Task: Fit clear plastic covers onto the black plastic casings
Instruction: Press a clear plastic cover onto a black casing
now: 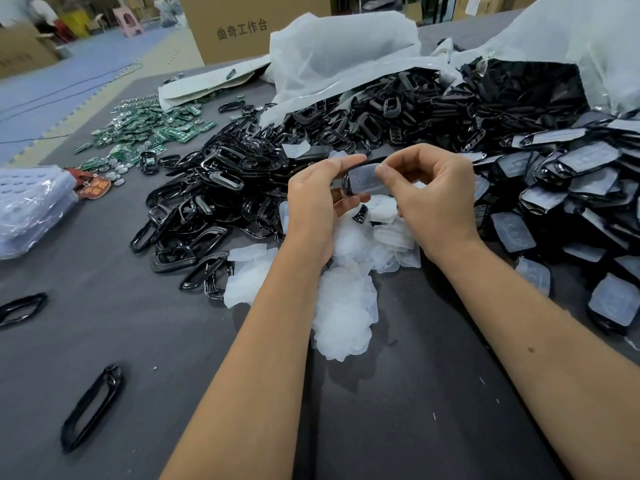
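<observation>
Both of my hands hold one black casing (347, 184) above the table, with a clear cover (363, 180) lying in its frame. My left hand (317, 202) grips the casing's left end between thumb and fingers. My right hand (431, 192) pinches the right end, its forefinger tip on the cover. Below my hands lies a heap of loose clear covers (341, 306). A big pile of empty black casings (225, 188) spreads to the left and behind. Casings with covers fitted (571, 188) are stacked at the right.
Green circuit boards (152, 129) lie at the far left of the grey table (138, 334). White plastic bags (346, 50) spill black parts at the back. A bagged stack (31, 206) sits at the left edge. Two stray black frames (91, 408) lie near me.
</observation>
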Demonstrator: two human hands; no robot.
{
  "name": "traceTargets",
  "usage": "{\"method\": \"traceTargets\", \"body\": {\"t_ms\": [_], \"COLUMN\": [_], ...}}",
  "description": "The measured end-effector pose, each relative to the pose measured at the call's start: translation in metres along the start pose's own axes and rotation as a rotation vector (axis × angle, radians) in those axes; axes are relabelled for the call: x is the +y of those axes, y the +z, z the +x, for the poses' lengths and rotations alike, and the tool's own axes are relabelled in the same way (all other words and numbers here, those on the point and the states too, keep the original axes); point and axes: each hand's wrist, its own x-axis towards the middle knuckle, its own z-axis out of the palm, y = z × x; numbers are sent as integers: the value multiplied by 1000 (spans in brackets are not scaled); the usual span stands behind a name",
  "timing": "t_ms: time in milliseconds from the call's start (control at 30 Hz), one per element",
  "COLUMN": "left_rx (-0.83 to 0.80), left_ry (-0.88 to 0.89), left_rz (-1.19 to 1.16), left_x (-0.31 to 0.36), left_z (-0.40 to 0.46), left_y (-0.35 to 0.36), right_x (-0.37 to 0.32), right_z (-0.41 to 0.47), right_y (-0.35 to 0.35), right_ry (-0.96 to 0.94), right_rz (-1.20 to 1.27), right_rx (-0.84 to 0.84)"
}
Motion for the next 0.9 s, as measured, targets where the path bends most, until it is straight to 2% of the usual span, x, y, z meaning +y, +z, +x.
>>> {"method": "traceTargets", "body": {"t_ms": [333,567,900], "left_rx": [-37,-59,-36], "left_ry": [37,132,130], "left_rz": [24,185,194], "left_x": [-2,-5,-4], "left_z": [0,-2,-3], "left_y": [0,-1,0], "right_x": [-3,-3,-5], "right_z": [0,0,1], "right_y": [-1,-2,-2], "right_ry": [-22,40,67], "right_rz": [-78,-71,-77], "right_rx": [67,93,120]}}
